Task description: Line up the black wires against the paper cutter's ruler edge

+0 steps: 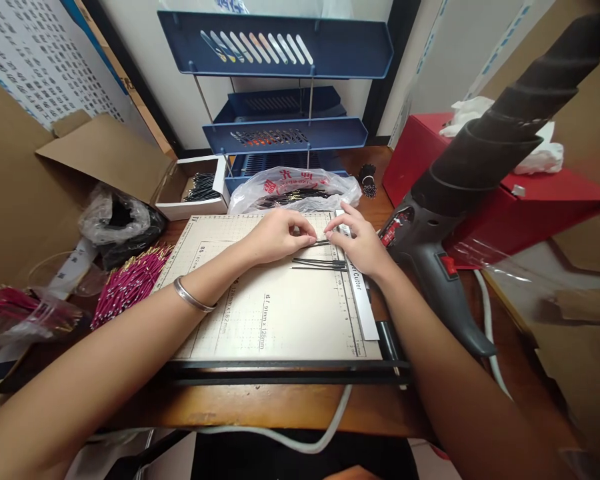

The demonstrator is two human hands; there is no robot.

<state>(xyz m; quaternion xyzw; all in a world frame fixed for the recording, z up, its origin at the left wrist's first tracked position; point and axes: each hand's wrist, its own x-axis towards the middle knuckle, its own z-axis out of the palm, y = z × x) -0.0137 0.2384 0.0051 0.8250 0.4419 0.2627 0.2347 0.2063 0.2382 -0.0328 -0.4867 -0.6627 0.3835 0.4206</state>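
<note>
Pinching at a few short dark strands (322,243), the left hand (280,235) has its thumb and forefinger brought together at their left end. The right hand (356,241) meets the other end with its fingertips; whether it grips or only touches there, I cannot tell. The two hands face each other with a narrow gap, over the far half of the cutting board (240,340), toward its right edge.

A second group, the loose dark strands (320,264), lies flat on the board just on the near side of the fingertips. Its long axis runs from left to right, roughly square to the board's right edge and nearly in line with the strands between the fingers. Its right ends reach the white strip (363,308) along that edge, close under the right palm, so the right hand seems the nearer one. Its thinner left ends point toward the board's left edge, below the left fingers.
</note>
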